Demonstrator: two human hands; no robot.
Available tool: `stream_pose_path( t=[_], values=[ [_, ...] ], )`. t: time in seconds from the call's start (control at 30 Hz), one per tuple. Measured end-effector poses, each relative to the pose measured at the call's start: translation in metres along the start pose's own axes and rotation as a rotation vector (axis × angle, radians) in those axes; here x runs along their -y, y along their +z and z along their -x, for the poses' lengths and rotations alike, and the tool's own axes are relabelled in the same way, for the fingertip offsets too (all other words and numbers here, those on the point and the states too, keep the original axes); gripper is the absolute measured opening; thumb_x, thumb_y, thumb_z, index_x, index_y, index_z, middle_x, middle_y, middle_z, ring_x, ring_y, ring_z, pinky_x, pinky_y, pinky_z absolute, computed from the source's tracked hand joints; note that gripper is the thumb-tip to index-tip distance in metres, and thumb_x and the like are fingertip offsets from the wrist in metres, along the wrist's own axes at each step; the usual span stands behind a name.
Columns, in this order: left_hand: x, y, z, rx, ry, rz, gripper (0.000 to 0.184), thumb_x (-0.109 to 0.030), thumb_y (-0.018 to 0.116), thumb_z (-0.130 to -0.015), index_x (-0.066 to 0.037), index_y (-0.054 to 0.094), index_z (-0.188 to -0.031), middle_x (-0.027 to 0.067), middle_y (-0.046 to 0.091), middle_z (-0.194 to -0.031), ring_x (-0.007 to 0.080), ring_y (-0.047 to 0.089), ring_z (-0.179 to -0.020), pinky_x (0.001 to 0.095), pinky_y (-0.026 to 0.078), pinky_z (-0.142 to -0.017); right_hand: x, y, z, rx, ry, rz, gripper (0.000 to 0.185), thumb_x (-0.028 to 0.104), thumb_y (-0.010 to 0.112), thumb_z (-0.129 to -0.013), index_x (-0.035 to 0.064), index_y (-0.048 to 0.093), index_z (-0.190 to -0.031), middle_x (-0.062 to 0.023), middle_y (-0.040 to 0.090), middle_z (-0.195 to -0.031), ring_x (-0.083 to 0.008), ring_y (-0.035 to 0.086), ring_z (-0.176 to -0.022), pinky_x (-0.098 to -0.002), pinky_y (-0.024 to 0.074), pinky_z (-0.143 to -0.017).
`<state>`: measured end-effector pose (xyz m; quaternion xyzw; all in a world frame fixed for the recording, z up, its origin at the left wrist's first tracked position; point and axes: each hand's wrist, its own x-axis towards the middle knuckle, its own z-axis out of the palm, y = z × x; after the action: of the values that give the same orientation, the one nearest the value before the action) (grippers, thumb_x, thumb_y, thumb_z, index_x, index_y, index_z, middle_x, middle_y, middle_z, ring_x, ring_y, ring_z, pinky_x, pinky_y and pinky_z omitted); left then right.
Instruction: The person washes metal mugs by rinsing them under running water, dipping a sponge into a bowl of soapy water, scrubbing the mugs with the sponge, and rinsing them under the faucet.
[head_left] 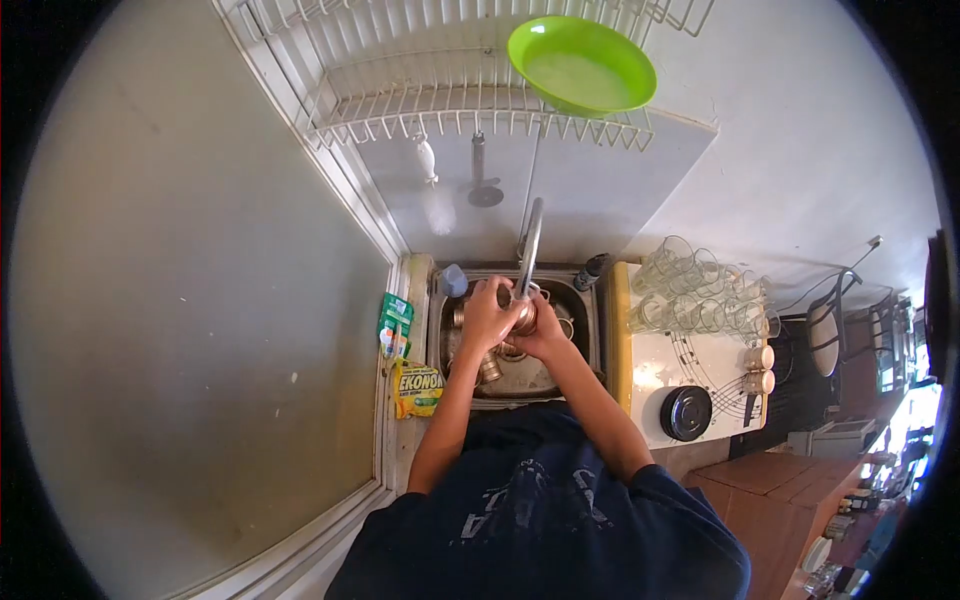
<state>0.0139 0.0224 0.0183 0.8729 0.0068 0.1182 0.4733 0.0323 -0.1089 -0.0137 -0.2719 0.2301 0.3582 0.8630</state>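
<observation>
Beneath the curved tap (533, 240), my left hand (487, 318) and my right hand (543, 328) are closed round a copper-coloured cup (524, 320). The left fingers reach over its upper side, while the right hand grips it from the right. My hands cover much of the cup, so its full shape is hidden. Below them, several similar brownish cups (490, 368) lie in the metal sink (530, 378), some of them partly hidden by my forearms.
A yellow packet (418, 390) and a green packet (396, 318) lie left of the sink. To the right, a counter (650, 372) carries several upturned glasses (700, 290) and a black round lid or plate (686, 413). A green bowl (580, 68) rests on the wire rack (400, 105) above.
</observation>
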Motion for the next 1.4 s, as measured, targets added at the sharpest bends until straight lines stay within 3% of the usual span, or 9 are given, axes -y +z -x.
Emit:
stream_pose_path(
  t=[0.13, 0.33, 0.47, 0.67, 0.8, 0.9, 0.97, 1.1, 1.4],
  values=[
    [0.015, 0.013, -0.003, 0.103, 0.053, -0.033, 0.039, -0.035, 0.069, -0.082, -0.003, 0.056, -0.102, 0.0183, 0.062, -0.097, 0.0323, 0.060, -0.092, 0.0425, 0.047, -0.078, 0.001, -0.022, -0.005, 0.010, 0.008, -0.098, 0.030, 0.038, 0.046, -0.096, 0.0132, 0.056, -0.111, -0.0074, 0.065, -0.100, -0.0231, 0.064, -0.094, -0.0495, 0.0501, -0.087],
    [0.054, 0.028, 0.005, 0.253, -0.931, 1.183, 0.037, -0.043, 0.052, -0.090, -0.010, 0.058, -0.106, 0.0069, 0.064, -0.093, 0.0213, 0.062, -0.076, 0.0337, 0.050, -0.062, -0.001, 0.011, 0.016, -0.272, -0.321, 0.477, 0.051, 0.034, 0.060, -0.089, 0.0087, 0.046, -0.131, -0.0124, 0.062, -0.105, -0.0239, 0.064, -0.084, -0.0414, 0.0521, -0.071],
    [0.078, 0.028, 0.014, 0.153, -0.983, 1.647, 0.038, -0.048, 0.049, -0.089, -0.014, 0.060, -0.101, 0.0044, 0.064, -0.084, 0.0169, 0.059, -0.068, 0.0253, 0.044, -0.049, -0.018, -0.016, -0.043, -0.022, -0.727, 1.117, 0.052, 0.032, 0.060, -0.088, -0.0023, 0.048, -0.125, -0.0111, 0.064, -0.089, -0.0197, 0.063, -0.077, -0.0356, 0.0519, -0.068],
    [0.081, 0.023, 0.015, -0.101, -1.025, 1.145, 0.032, -0.042, 0.058, -0.085, -0.013, 0.060, -0.098, 0.0035, 0.061, -0.080, 0.0193, 0.059, -0.067, 0.0332, 0.047, -0.058, -0.015, 0.016, -0.010, -0.176, -0.222, 0.834, 0.046, 0.045, 0.051, -0.092, 0.0062, 0.053, -0.117, -0.0092, 0.062, -0.096, -0.0219, 0.061, -0.085, -0.0352, 0.0504, -0.070],
    [0.023, 0.009, 0.018, -0.033, -0.058, -0.095, 0.044, -0.036, 0.068, -0.081, 0.000, 0.058, -0.103, 0.0203, 0.059, -0.098, 0.0364, 0.058, -0.092, 0.0425, 0.047, -0.077, -0.032, -0.038, -0.048, 0.100, 0.175, -0.397, 0.043, 0.045, 0.036, -0.094, 0.0132, 0.061, -0.107, -0.0081, 0.065, -0.106, -0.0258, 0.058, -0.105, -0.0507, 0.0418, -0.094],
    [-0.004, 0.020, 0.018, -0.009, 0.034, -0.290, 0.037, -0.031, 0.070, -0.080, -0.001, 0.059, -0.098, 0.0194, 0.061, -0.093, 0.0352, 0.060, -0.092, 0.0430, 0.047, -0.079, -0.030, -0.018, -0.012, 0.043, 0.041, -0.545, 0.045, 0.043, 0.031, -0.095, 0.0115, 0.062, -0.106, -0.0116, 0.063, -0.112, -0.0292, 0.060, -0.102, -0.0505, 0.0426, -0.094],
    [0.022, 0.036, 0.014, -0.053, 0.043, -0.104, 0.037, -0.032, 0.068, -0.083, -0.001, 0.059, -0.100, 0.0173, 0.062, -0.098, 0.0325, 0.061, -0.093, 0.0423, 0.048, -0.078, -0.019, -0.010, 0.000, 0.016, -0.088, -0.459, 0.045, 0.042, 0.030, -0.095, 0.0131, 0.060, -0.112, -0.0063, 0.065, -0.108, -0.0270, 0.061, -0.101, -0.0518, 0.0412, -0.097],
    [0.047, 0.039, 0.008, 0.084, -0.863, 1.184, 0.032, -0.036, 0.051, -0.089, -0.011, 0.056, -0.109, 0.0099, 0.063, -0.097, 0.0247, 0.063, -0.083, 0.0378, 0.054, -0.063, -0.007, -0.011, -0.005, -0.240, -0.253, 0.028, 0.038, 0.036, 0.040, -0.096, 0.0093, 0.057, -0.116, -0.0086, 0.064, -0.105, -0.0229, 0.064, -0.093, -0.0381, 0.0528, -0.081],
    [0.053, 0.019, 0.024, -0.098, -0.928, 1.855, 0.054, -0.049, 0.035, -0.092, -0.004, 0.057, -0.111, 0.0092, 0.065, -0.096, 0.0242, 0.062, -0.078, 0.0318, 0.047, -0.050, -0.006, 0.013, -0.006, -0.037, -0.322, 0.435, 0.028, 0.027, 0.047, -0.096, 0.0038, 0.062, -0.101, -0.0039, 0.060, -0.079, -0.0141, 0.056, -0.070, -0.0283, 0.0449, -0.063]
  ],
)
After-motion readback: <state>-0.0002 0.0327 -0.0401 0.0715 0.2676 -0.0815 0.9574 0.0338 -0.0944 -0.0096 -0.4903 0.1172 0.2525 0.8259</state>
